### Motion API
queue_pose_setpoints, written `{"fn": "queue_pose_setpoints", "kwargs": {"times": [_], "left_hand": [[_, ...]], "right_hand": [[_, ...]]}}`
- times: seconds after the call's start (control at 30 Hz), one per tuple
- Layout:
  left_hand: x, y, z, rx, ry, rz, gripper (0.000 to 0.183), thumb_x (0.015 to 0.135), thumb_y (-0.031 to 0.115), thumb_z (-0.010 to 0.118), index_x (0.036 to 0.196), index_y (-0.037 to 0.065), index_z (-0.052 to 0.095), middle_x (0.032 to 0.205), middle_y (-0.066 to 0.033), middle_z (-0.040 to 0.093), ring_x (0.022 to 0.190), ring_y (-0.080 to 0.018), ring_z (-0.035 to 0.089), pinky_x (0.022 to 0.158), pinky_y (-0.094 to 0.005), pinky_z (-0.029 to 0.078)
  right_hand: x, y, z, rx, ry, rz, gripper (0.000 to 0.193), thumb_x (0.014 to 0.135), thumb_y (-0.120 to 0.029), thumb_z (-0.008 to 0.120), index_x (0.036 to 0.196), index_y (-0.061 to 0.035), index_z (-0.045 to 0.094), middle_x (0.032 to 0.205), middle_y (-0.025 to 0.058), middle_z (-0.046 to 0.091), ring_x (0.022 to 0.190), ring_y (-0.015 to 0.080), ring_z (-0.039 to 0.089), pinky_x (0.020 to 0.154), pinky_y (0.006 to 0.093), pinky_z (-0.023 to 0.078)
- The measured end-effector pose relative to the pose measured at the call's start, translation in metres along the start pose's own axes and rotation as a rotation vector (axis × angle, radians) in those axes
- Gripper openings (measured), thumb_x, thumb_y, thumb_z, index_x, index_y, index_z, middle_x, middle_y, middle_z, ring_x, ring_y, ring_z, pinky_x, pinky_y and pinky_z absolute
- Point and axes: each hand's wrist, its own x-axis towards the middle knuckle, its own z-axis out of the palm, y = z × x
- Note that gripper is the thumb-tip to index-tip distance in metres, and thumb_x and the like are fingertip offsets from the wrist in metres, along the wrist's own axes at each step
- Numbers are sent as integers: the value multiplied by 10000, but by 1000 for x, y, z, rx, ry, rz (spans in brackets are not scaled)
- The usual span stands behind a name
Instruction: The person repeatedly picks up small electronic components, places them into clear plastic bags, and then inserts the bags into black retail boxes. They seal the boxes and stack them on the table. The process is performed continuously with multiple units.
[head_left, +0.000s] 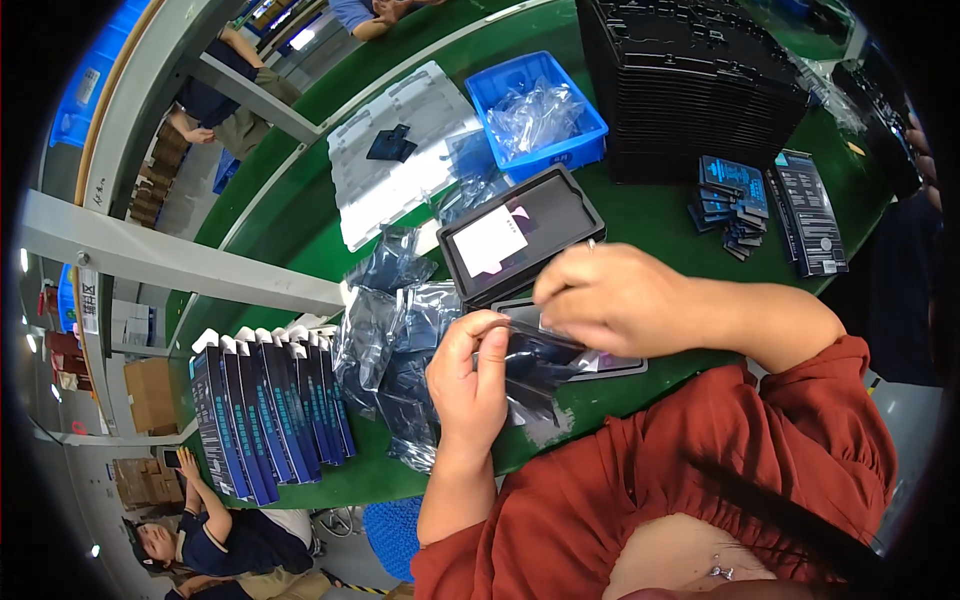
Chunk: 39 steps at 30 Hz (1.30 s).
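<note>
Close to my body, a dark, shiny plastic bag (535, 360) hangs between my hands over the green table. My left hand (468, 380) pinches its left side, thumb and fingers pressed together. Fingers curled, my right hand (610, 300) is closed at the bag's upper right part; whether it grips the bag or a small thing there is hidden. Partly covered beneath them lies a flat grey-rimmed piece (620, 369). Just beyond my hands is a black tray (565, 205) with a white sheet (490, 241) in it. More filled plastic bags (405, 345) lie heaped beside my left hand.
Several dark blue boxes (265, 415) stand in a row at left. Beyond are a white tray (385, 150) and a blue bin (550, 150) of clear bags. A tall black tray stack (690, 100) and small blue packets (730, 200) are at right. Other people work nearby.
</note>
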Motion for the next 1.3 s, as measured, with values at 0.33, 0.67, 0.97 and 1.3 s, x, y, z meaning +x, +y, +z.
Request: {"fn": "queue_pose_setpoints", "kwargs": {"times": [0.33,0.67,0.97,1.3], "left_hand": [[-6,13,12,166,-82,123,105,878,70,658,968,18,643,885,-134,681,766,-287,667,682,-346,519],[-7,26,20,302,-149,229,105,870,52,661,968,14,652,879,-116,682,753,-239,667,673,-310,516],[7,27,-37,510,99,76,130,939,104,584,982,18,671,784,-61,641,702,-125,595,640,-268,472],[43,-39,-115,1066,-16,-58,324,917,111,576,1209,-29,589,1066,-202,639,940,-325,614,860,-380,469]], "right_hand": [[-25,-16,-6,58,48,66,181,737,-42,733,892,-24,643,943,98,594,786,248,614,681,351,497],[-33,-23,-3,64,16,205,120,728,-56,749,798,-16,660,969,105,625,841,278,627,720,366,506],[-28,-12,-45,563,458,625,164,845,-111,710,750,3,640,828,39,630,712,109,590,627,258,473],[-111,24,-124,369,869,888,330,884,-107,661,1187,15,611,705,3,624,546,43,521,476,210,469]]}}
